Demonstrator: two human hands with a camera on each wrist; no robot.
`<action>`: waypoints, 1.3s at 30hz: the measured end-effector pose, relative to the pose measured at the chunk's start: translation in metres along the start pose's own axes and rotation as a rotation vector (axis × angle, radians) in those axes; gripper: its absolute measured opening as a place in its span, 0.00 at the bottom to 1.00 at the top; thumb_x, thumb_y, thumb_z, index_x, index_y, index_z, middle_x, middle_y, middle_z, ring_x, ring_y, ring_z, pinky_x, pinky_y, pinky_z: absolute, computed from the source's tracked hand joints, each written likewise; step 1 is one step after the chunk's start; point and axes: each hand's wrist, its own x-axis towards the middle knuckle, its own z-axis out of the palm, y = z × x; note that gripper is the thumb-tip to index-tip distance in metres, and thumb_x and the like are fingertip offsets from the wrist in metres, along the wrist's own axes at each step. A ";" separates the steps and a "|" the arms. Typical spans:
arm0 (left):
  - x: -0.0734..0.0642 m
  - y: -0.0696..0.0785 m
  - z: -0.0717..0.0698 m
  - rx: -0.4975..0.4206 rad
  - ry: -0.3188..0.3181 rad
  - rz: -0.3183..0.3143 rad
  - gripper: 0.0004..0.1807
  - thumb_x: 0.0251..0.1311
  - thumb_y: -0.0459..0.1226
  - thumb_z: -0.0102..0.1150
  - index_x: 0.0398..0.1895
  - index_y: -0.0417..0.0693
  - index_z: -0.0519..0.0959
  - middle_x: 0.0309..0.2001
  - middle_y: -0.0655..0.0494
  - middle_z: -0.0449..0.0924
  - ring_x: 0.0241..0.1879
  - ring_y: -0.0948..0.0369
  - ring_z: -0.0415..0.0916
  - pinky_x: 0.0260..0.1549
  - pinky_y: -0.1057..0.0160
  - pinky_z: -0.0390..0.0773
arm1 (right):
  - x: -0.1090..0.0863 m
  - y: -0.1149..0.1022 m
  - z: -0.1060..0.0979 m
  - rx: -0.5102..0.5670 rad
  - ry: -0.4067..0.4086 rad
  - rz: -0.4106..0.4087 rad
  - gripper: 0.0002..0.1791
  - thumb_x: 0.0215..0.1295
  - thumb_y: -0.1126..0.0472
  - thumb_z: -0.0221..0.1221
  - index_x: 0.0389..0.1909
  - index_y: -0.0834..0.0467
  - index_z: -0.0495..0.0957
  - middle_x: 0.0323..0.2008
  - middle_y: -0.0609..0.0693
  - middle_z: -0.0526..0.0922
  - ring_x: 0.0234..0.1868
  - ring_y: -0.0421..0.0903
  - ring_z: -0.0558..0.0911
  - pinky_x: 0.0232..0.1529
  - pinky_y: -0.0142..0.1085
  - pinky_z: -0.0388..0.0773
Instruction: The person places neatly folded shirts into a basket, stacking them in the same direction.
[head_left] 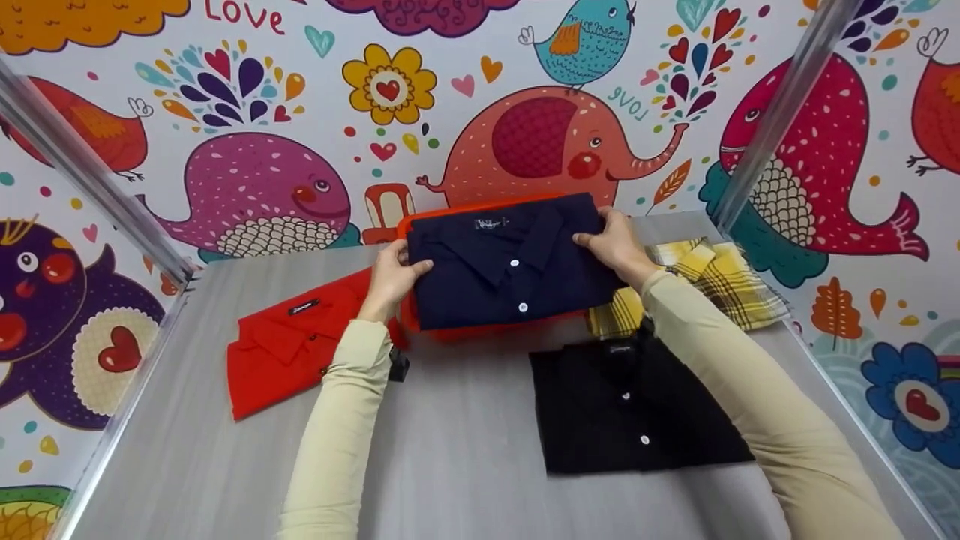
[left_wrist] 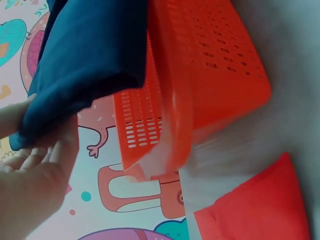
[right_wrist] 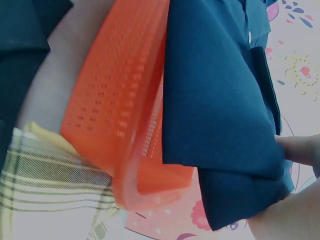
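Observation:
A folded navy shirt (head_left: 480, 277) with white buttons is held level over an orange-red plastic basket (left_wrist: 220, 95), covering most of its opening in the head view. My left hand (head_left: 391, 276) pinches the shirt's left edge, thumb on top and fingers underneath, as the left wrist view shows. At the opposite edge my right hand (head_left: 616, 241) grips the cloth the same way, thumb (right_wrist: 300, 149) on the upper face. Both wrist views show a gap between the shirt's underside and the basket rim (right_wrist: 131, 170). The inside of the basket is mostly hidden.
On the grey table (head_left: 450, 435), a folded red shirt (head_left: 277, 352) lies left of the basket. A folded black shirt (head_left: 600, 420) lies front right, partly under my right forearm. Behind it is a yellow plaid shirt (head_left: 720, 281). A patterned wall stands close behind the basket.

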 end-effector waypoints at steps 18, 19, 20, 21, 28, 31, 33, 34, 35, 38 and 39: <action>0.026 0.014 0.013 0.391 0.132 0.029 0.20 0.60 0.33 0.62 0.56 0.36 0.75 0.50 0.41 0.78 0.50 0.48 0.74 0.50 0.53 0.71 | 0.037 -0.007 0.003 -0.062 0.001 0.015 0.34 0.61 0.68 0.61 0.67 0.72 0.61 0.64 0.67 0.66 0.64 0.61 0.65 0.65 0.48 0.60; 0.026 0.013 0.013 0.409 0.137 0.026 0.20 0.60 0.34 0.62 0.56 0.37 0.76 0.50 0.41 0.78 0.50 0.49 0.74 0.50 0.53 0.71 | 0.039 -0.007 0.004 -0.057 -0.001 0.018 0.34 0.61 0.68 0.61 0.67 0.72 0.61 0.64 0.67 0.66 0.64 0.61 0.65 0.64 0.48 0.60; 0.027 0.013 0.012 0.428 0.143 0.025 0.20 0.60 0.34 0.62 0.56 0.37 0.76 0.50 0.42 0.79 0.50 0.49 0.74 0.50 0.53 0.71 | 0.040 -0.007 0.005 -0.057 -0.003 0.019 0.33 0.61 0.68 0.61 0.67 0.72 0.62 0.63 0.67 0.67 0.63 0.61 0.66 0.64 0.48 0.61; 0.028 0.012 0.012 0.435 0.146 0.025 0.20 0.60 0.34 0.63 0.56 0.37 0.76 0.50 0.42 0.79 0.50 0.49 0.74 0.50 0.53 0.71 | 0.041 -0.007 0.006 -0.059 -0.001 0.020 0.33 0.61 0.68 0.61 0.66 0.72 0.63 0.62 0.67 0.67 0.62 0.61 0.66 0.64 0.49 0.61; 0.034 0.009 0.011 0.440 0.171 0.043 0.21 0.59 0.34 0.63 0.54 0.34 0.76 0.49 0.39 0.78 0.50 0.47 0.73 0.51 0.53 0.70 | 0.046 -0.007 0.013 -0.076 0.036 0.007 0.28 0.60 0.67 0.62 0.60 0.72 0.68 0.57 0.67 0.72 0.58 0.61 0.70 0.60 0.48 0.65; 0.035 0.007 0.012 0.429 0.166 0.041 0.21 0.59 0.33 0.63 0.54 0.33 0.76 0.49 0.38 0.78 0.51 0.46 0.73 0.51 0.53 0.70 | 0.047 -0.006 0.015 -0.088 0.047 0.000 0.27 0.60 0.67 0.62 0.60 0.72 0.69 0.57 0.68 0.72 0.58 0.61 0.70 0.60 0.48 0.65; 0.036 0.005 0.013 0.428 0.161 0.039 0.20 0.59 0.32 0.63 0.54 0.32 0.76 0.49 0.38 0.78 0.51 0.46 0.73 0.51 0.53 0.70 | 0.047 -0.004 0.017 -0.102 0.053 -0.008 0.28 0.60 0.67 0.63 0.59 0.73 0.69 0.57 0.68 0.72 0.58 0.61 0.70 0.61 0.48 0.64; 0.036 0.004 0.014 0.427 0.160 0.037 0.20 0.59 0.32 0.63 0.54 0.32 0.76 0.49 0.38 0.78 0.51 0.46 0.73 0.51 0.53 0.70 | 0.047 -0.004 0.018 -0.110 0.056 -0.012 0.28 0.60 0.67 0.63 0.59 0.73 0.69 0.57 0.68 0.72 0.58 0.61 0.70 0.61 0.48 0.64; 0.036 0.004 0.015 0.424 0.158 0.035 0.20 0.59 0.32 0.63 0.54 0.32 0.75 0.49 0.38 0.78 0.51 0.46 0.73 0.52 0.53 0.70 | 0.047 -0.004 0.018 -0.119 0.058 -0.016 0.28 0.59 0.67 0.63 0.59 0.73 0.69 0.56 0.68 0.72 0.58 0.61 0.70 0.61 0.48 0.64; 0.036 0.003 0.017 0.427 0.150 0.039 0.23 0.60 0.32 0.62 0.58 0.31 0.73 0.53 0.36 0.76 0.55 0.46 0.71 0.54 0.53 0.69 | 0.047 -0.003 0.020 -0.140 0.071 -0.030 0.27 0.59 0.67 0.63 0.58 0.74 0.69 0.56 0.68 0.73 0.58 0.61 0.70 0.61 0.48 0.64; 0.037 0.002 0.017 0.424 0.144 0.040 0.24 0.60 0.32 0.62 0.59 0.31 0.72 0.54 0.36 0.75 0.56 0.46 0.70 0.55 0.53 0.68 | 0.047 -0.003 0.020 -0.146 0.076 -0.034 0.27 0.59 0.66 0.63 0.58 0.73 0.69 0.56 0.68 0.73 0.58 0.61 0.70 0.61 0.48 0.64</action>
